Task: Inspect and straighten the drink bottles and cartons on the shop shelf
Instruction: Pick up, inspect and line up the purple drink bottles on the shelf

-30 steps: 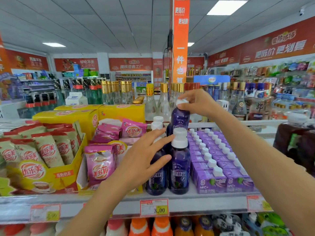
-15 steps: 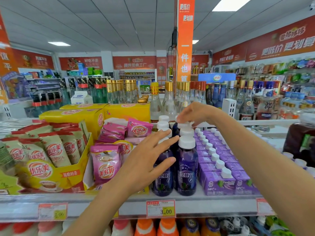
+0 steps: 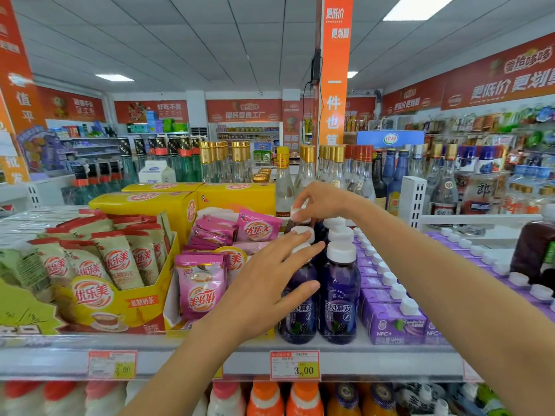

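My left hand (image 3: 264, 289) lies flat, fingers straight, against the front-left purple bottle (image 3: 297, 313) on the shelf (image 3: 210, 360). Farther back, my right hand (image 3: 322, 201) pinches a rear bottle's white cap (image 3: 298, 212). Just right of both hands stand purple cartons (image 3: 390, 322).

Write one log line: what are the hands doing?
left hand: touches front-left purple bottle | right hand: pinches rear bottle cap

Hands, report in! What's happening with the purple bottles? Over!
Left hand resting straight fingers on front-left bottle. Right hand pinching rear bottle cap. Purple cartons packed close alongside.
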